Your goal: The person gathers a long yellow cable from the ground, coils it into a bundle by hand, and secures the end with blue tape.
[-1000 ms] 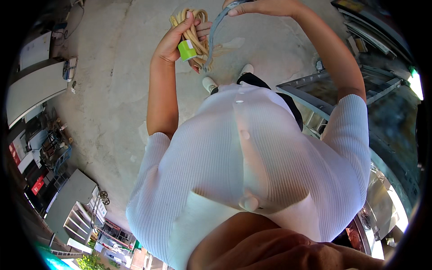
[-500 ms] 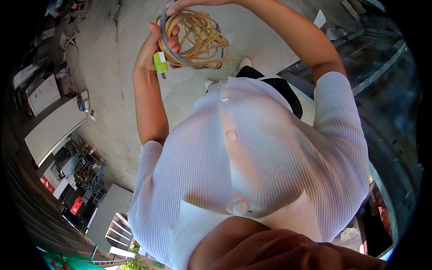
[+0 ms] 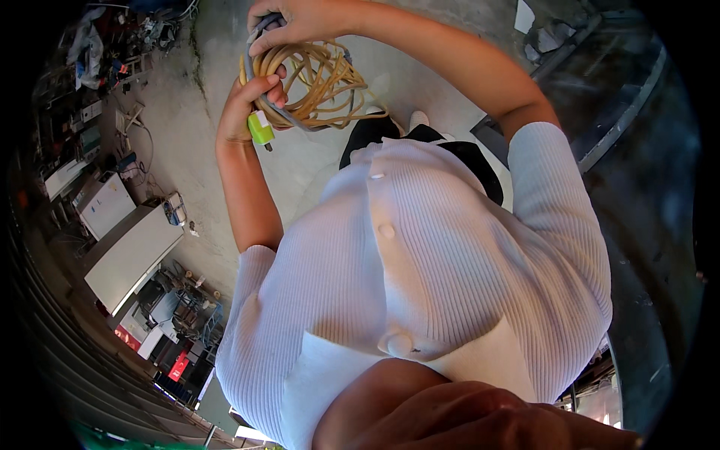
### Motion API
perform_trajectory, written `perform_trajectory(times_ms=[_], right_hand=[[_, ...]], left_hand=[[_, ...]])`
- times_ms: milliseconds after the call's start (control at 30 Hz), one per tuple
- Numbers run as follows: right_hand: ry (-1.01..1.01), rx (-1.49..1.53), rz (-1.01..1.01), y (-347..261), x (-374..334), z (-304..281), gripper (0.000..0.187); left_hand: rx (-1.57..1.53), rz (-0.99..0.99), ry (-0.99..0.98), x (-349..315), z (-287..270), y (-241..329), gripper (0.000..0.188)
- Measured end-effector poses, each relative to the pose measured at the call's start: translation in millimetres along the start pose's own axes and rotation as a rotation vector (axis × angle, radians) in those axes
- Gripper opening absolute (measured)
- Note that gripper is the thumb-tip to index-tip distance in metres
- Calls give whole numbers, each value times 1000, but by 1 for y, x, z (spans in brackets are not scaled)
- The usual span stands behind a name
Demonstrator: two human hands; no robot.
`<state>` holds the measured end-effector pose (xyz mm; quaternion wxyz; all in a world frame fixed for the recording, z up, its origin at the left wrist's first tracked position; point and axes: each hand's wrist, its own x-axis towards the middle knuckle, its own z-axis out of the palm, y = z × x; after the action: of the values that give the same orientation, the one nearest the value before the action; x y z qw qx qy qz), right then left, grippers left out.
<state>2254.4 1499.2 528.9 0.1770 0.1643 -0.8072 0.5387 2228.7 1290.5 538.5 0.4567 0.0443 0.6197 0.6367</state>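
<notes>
A loose coil of tan electrical cable [image 3: 289, 56], with a grey stretch of cable running along its left side, hangs at the top of the head view. My left hand [image 3: 251, 97] is closed around the coil's left side, thumb and fingers wrapped over the strands. Just below that hand dangles a lime-green and white plug [image 3: 261, 127], its metal prongs pointing down. Above it, my right hand [image 3: 296, 22] is bent over the top of the coil, gripping the grey cable. Part of the cable is hidden behind my fingers.
Concrete floor [image 3: 405, 45] lies beneath the coil and around my feet. To the right is a dark surface with a metal frame [image 3: 626, 112]. Along the left stand a long pale cabinet [image 3: 135, 259], a white box-shaped unit [image 3: 106, 206] and assorted clutter.
My right hand has come down from the top edge, nearer my left hand, still on the grey cable. Coil, plug and left hand sit slightly lower and further left. The surroundings have shifted in view.
</notes>
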Motion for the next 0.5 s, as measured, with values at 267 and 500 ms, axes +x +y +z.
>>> perform_trajectory(times_ms=[267, 500], right_hand=[[-306, 75, 224, 127, 67, -8, 30], [-482, -246, 305, 267, 97, -13, 26]], left_hand=[[-147, 38, 46, 66, -46, 58, 17], [-200, 201, 17, 114, -78, 138, 22]])
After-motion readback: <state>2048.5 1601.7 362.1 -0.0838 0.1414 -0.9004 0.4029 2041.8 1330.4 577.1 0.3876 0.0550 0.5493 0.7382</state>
